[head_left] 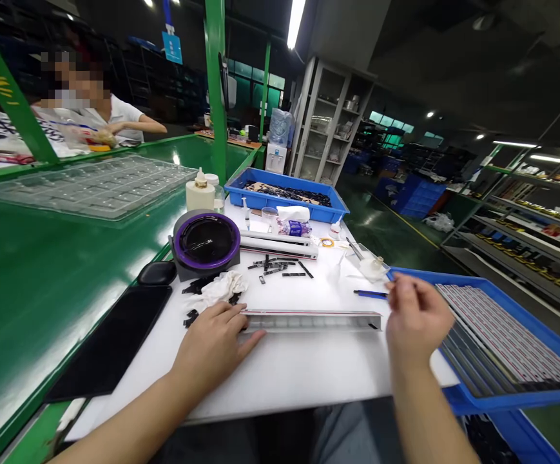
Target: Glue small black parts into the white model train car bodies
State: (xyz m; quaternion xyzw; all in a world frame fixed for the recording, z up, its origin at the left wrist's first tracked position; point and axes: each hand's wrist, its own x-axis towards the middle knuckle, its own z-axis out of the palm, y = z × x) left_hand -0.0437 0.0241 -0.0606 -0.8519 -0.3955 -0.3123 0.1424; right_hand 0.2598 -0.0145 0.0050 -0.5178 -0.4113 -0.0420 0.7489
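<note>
My left hand (212, 345) lies flat on the white table top (299, 367), its fingertips at the left end of a long silver metal strip (308, 321). My right hand (417, 316) is raised with its fingers pinched together, holding nothing I can see. Just left of it lies a blue-handled tool (370, 294), not touched. A blue tray (511, 303) of long striped strips sits beyond my right hand. Crumpled white cloth (219, 289) and small black pieces (272, 267) lie ahead of my left hand.
A round dish with a purple rim (206, 240) and a white bar (280, 245) stand further up the table. Behind them is a blue tray of black parts (284, 177). A transparent moulded tray (86, 187) lies on the green bench, and a co-worker (91, 103) sits beyond.
</note>
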